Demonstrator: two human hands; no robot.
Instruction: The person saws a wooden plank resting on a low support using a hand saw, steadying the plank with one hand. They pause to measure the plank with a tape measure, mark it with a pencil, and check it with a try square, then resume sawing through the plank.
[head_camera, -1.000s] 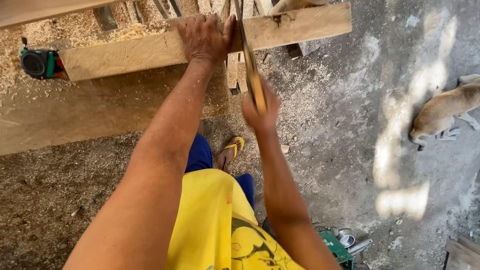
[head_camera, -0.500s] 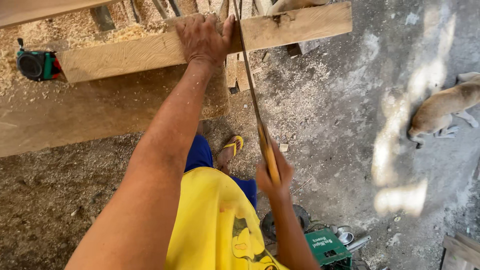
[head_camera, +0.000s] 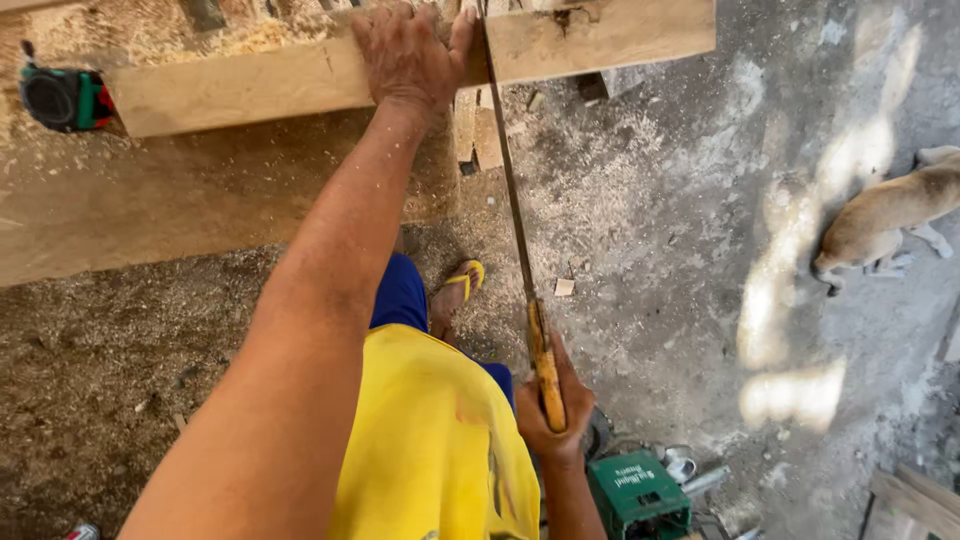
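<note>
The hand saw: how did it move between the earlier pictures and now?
The right hand pulled the hand saw back toward the body, away from the plank; the blade stays in the cut. The left hand still presses on the plank.

I'm looking at a rough carpentry yard, open to the sun. Sawdust (head_camera: 130, 330) covers the concrete floor (head_camera: 700, 200), a timber plank (head_camera: 250, 85) runs across the top of the frame, a tape measure (head_camera: 65, 98) sits upper left, and a green power tool (head_camera: 638, 495) lies at bottom centre.
</note>
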